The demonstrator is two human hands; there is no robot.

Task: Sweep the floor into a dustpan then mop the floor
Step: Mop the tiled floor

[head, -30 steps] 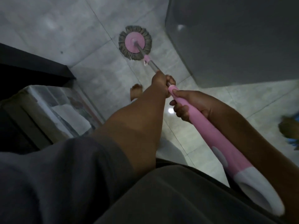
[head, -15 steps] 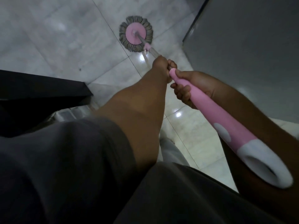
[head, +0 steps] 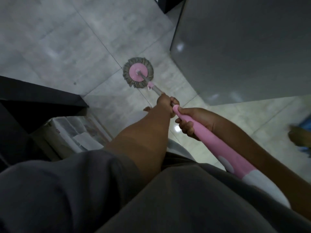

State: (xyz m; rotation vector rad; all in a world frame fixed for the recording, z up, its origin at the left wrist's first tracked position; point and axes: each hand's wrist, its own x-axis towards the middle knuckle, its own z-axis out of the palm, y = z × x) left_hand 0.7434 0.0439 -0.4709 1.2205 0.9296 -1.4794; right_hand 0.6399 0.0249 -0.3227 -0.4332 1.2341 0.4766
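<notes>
A round mop head (head: pixel 138 73), pink disc ringed with grey strands, lies flat on the grey tiled floor (head: pixel 67 47). Its metal pole runs back toward me into a thick pink handle (head: pixel 210 142) with a white end at the lower right. My left hand (head: pixel 165 102) grips the pole just where the metal meets the pink grip. My right hand (head: pixel 191 122) grips the pink handle right behind it, fingers curled underneath.
A large grey appliance or cabinet (head: pixel 244 47) stands at the right, close to the mop head. A dark piece of furniture (head: pixel 33 98) and a box with papers (head: pixel 75 132) sit at the left. My bare toes (head: pixel 148 109) show below the left hand. Something blue lies at the right edge (head: pixel 303 128).
The mop head has been drawn back toward me across the tiles, along the front of the grey appliance. Both hands keep the same hold on the handle.
</notes>
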